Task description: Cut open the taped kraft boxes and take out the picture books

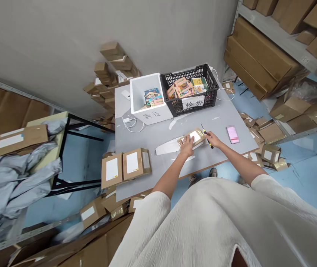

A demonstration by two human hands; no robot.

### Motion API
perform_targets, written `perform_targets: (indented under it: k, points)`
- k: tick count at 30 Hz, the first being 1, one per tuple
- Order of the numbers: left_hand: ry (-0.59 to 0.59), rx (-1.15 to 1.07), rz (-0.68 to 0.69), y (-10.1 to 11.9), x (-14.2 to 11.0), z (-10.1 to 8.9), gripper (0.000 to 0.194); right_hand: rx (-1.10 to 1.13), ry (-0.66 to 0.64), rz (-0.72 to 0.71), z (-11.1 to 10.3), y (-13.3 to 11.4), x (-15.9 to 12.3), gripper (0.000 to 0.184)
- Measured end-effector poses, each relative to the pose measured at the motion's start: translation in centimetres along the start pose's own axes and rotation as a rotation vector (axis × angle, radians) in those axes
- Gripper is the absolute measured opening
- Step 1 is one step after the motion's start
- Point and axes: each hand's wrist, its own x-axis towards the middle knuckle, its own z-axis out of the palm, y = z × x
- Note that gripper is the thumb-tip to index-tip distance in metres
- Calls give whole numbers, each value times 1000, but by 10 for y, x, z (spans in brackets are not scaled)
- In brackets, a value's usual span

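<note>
Currently, the left hand (186,147) lies with fingers spread on a tape-wrapped cardboard parcel (200,137), which rests near the front edge of the grey table (144,138); the right hand (213,139) has its fingers closed around a yellow-and-black utility knife (204,131), blade at the parcel's right end; the parcel's white label (194,135) is too small to read; behind, the black plastic crate (212,97) of books bears a sign (193,102) reading 换货; the white box (164,112) touching it carries handwriting, 货 legible; two cartons (136,164) at the left have white labels, their print unreadable.
</note>
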Motion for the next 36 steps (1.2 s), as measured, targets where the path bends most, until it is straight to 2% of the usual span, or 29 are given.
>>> perform_targets:
  k: [6,9,12,15,19,24,30,36]
  points:
    - [79,14,125,2,-7,-6,60,210,-169,106,12,0,-10,28]
    - [85,42,161,7,-7,-6,52,263,-269,140,8,2,-15,30]
    - [82,42,157,10,-7,-5,48,142,-246,136,-6,4,-18,33]
    - [83,44,141,14,-7,-4,46,3,-223,68,-25,4,-17,36]
    - [94,37,116,18,-3,0,52,-88,-247,14,-51,-2,-13,29]
    - [127,1,110,18,-2,6,52,-298,-357,-89,-70,-8,-1,30]
    - [147,22,122,16,-6,11,52,-630,-322,-290,-65,-8,21,22]
    - [154,12,108,18,-7,12,54,-697,-342,-319,-50,-7,40,25]
